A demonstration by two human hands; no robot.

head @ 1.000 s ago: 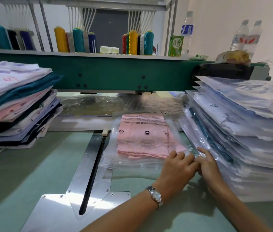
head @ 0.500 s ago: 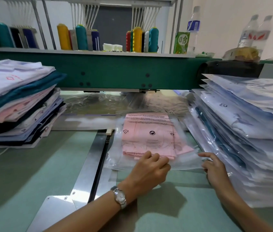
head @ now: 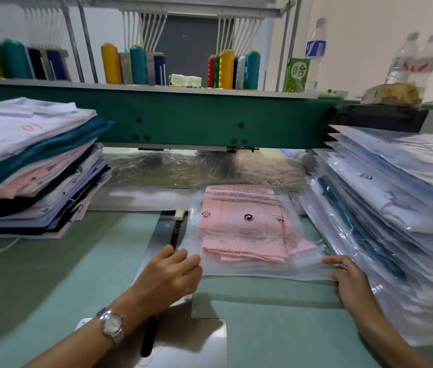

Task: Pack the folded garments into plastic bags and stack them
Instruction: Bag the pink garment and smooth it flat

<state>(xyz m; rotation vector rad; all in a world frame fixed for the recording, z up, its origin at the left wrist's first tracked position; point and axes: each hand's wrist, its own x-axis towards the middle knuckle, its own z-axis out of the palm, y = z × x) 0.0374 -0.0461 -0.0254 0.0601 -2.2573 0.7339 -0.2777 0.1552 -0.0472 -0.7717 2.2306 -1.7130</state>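
Between left hand (head: 171, 273) and right hand (head: 349, 278), both pinching corners, lies the bagged garment (head: 247, 227).

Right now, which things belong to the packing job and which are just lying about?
Job: pink garment, plastic bag, folded garment pile, bagged stack.
Lying about: thread cones, water bottles, green carton.

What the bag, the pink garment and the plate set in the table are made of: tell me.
The bag looks like thin clear plastic film, glossy: the garment shows through and light glints on it. The pink garment is cloth, matte, with soft layered folded edges; the fibre cannot be told. The plate is metal, probably steel or aluminium, smooth, with bright reflections.
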